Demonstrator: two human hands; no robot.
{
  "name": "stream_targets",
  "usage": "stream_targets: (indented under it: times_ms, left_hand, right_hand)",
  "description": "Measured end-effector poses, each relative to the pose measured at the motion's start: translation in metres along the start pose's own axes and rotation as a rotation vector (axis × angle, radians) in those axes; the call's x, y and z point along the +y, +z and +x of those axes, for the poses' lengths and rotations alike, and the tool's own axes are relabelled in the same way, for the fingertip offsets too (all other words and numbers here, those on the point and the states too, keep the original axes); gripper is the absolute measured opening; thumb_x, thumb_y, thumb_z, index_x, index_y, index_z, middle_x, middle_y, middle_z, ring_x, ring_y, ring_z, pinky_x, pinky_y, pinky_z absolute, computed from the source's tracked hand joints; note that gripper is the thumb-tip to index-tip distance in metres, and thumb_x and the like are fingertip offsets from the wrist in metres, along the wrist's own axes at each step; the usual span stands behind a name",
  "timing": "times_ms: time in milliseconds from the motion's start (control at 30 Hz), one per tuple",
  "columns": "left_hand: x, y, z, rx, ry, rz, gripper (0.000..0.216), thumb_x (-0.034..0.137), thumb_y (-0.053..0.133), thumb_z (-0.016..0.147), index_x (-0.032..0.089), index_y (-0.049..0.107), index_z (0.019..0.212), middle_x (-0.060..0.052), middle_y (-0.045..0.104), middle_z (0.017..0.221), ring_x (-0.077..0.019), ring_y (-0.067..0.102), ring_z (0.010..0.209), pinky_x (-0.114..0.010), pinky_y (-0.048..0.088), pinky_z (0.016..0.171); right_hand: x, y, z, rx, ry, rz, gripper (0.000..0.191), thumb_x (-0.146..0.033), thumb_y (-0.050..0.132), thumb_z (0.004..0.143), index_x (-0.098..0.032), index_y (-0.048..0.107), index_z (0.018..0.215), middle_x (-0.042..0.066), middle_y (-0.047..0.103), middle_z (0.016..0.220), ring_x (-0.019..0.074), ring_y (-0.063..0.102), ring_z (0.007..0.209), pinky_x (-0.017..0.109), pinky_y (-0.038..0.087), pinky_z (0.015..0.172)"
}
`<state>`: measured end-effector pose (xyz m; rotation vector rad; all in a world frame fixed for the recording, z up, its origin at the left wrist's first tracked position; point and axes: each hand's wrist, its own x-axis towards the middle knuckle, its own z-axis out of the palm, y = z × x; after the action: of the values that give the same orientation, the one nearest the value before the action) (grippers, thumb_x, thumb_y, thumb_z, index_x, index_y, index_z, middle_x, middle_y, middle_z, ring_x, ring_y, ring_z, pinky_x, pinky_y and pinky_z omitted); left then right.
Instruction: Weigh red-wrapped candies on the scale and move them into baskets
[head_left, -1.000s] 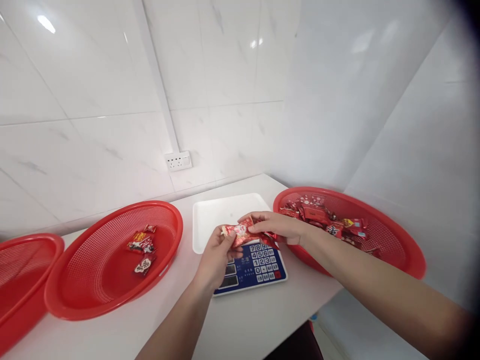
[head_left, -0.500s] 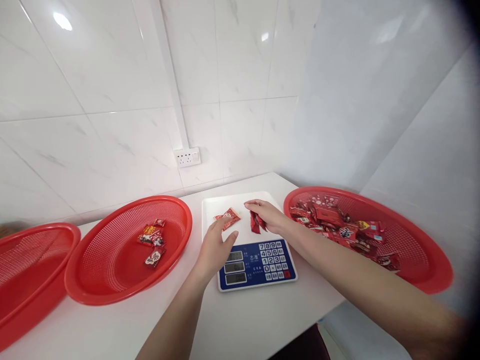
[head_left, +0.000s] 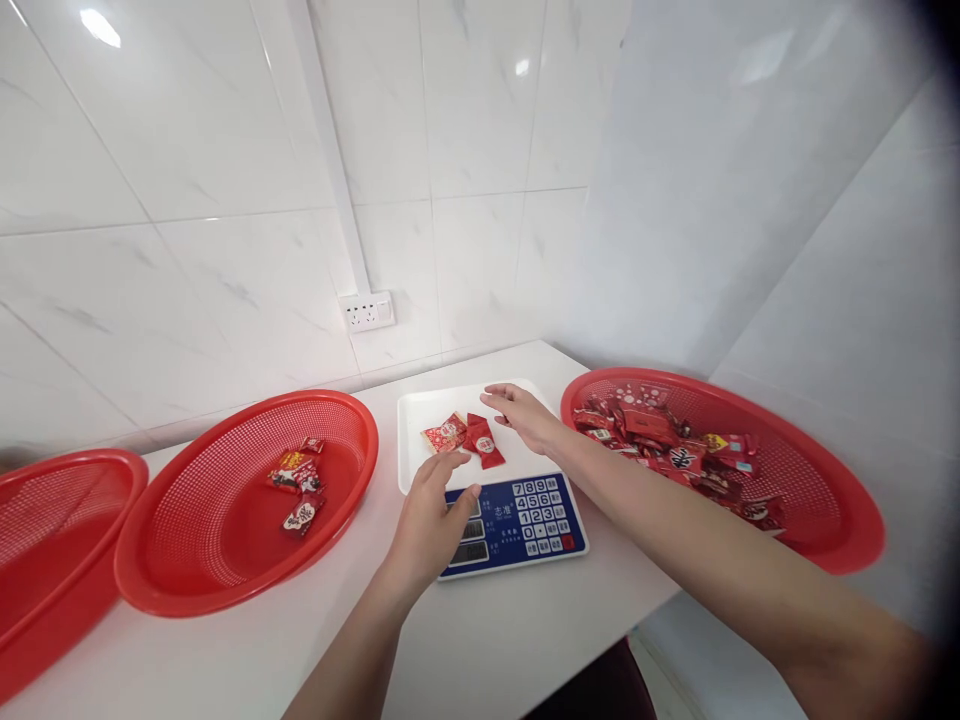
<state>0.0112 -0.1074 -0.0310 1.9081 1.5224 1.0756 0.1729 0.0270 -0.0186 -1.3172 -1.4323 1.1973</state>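
A white-topped kitchen scale (head_left: 420,460) with a blue keypad stands on the counter. Red wrapped candies (head_left: 465,435) lie on its white platform. My left hand (head_left: 431,515) hovers over the scale's front left, fingers spread and holding nothing, just short of the candies. My right hand (head_left: 525,415) reaches over the platform's right side, fingers stretched out, right beside the candies and holding nothing.
A red mesh basket (head_left: 817,540) at the right holds several red wrapped candies. Another red basket (head_left: 187,590) left of the scale holds a few candies (head_left: 296,485). A third red basket (head_left: 45,590) sits at the far left. A wall socket (head_left: 366,311) is on the tiled wall.
Both hands held candies together above the keypad a second ago. They have since laid them on the white platform and let go; both hands are now open beside them.
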Motion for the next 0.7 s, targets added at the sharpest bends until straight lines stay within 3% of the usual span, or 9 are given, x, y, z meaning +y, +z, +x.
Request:
stream_targets:
  times_ms: [167,267,367,500,600,700]
  left_hand:
    - [0.000,-0.003,-0.006,-0.008,0.007,0.014,0.031,0.028,0.050,0.085,0.024,0.054,0.116,-0.008,0.054,0.128,-0.0222,0.046,0.123,-0.041,0.039,0.101]
    - [0.000,-0.010,-0.012,-0.016,-0.024,0.029,0.031,0.029,0.049,0.086,0.024,0.054,0.117,-0.008,0.054,0.128,-0.0218,0.047,0.123,-0.041,0.041,0.100]
    - [-0.001,-0.014,-0.017,-0.024,-0.037,0.056,0.031,0.029,0.048,0.086,0.024,0.054,0.117,-0.008,0.053,0.129,-0.0223,0.046,0.124,-0.041,0.042,0.099]
    - [-0.007,-0.015,-0.017,-0.014,0.025,0.104,0.030,0.031,0.050,0.085,0.024,0.057,0.114,-0.009,0.057,0.126,-0.0235,0.048,0.123,-0.043,0.041,0.099]
    - [-0.010,-0.016,-0.017,0.010,0.048,0.125,0.031,0.034,0.050,0.085,0.023,0.058,0.113,-0.009,0.059,0.124,-0.0240,0.050,0.122,-0.043,0.042,0.099]
    - [-0.011,-0.020,-0.020,0.009,0.016,0.140,0.034,0.039,0.049,0.085,0.024,0.058,0.114,-0.008,0.058,0.126,-0.0246,0.049,0.123,-0.043,0.043,0.099]
  right_hand:
    - [-0.008,-0.009,-0.001,-0.016,-0.103,-0.205,0.056,-0.052,0.050,0.080,-0.024,0.046,0.128,0.011,0.046,0.137,0.0254,0.046,0.121,0.042,0.039,0.096]
    - [-0.006,-0.018,-0.009,-0.118,-0.171,-0.373,0.047,-0.040,0.060,0.076,-0.022,0.057,0.119,0.011,0.051,0.132,0.0258,0.045,0.122,0.041,0.033,0.101]
    - [0.002,-0.018,-0.020,-0.270,-0.249,-0.509,0.038,-0.028,0.069,0.066,-0.019,0.066,0.103,0.011,0.064,0.113,0.0275,0.056,0.106,0.042,0.039,0.094]
    - [0.009,-0.006,-0.033,-0.400,-0.366,-0.582,0.034,-0.019,0.065,0.068,-0.022,0.067,0.102,0.006,0.067,0.107,0.0250,0.058,0.103,0.038,0.042,0.092]
    - [0.006,-0.008,-0.034,-0.380,-0.405,-0.594,0.039,-0.023,0.064,0.072,-0.023,0.064,0.111,0.004,0.063,0.118,0.0222,0.056,0.110,0.035,0.041,0.096]
    - [0.001,-0.035,-0.026,-0.219,-0.392,-0.627,0.040,-0.026,0.062,0.075,-0.024,0.062,0.115,0.005,0.057,0.128,0.0214,0.047,0.121,0.035,0.034,0.103]
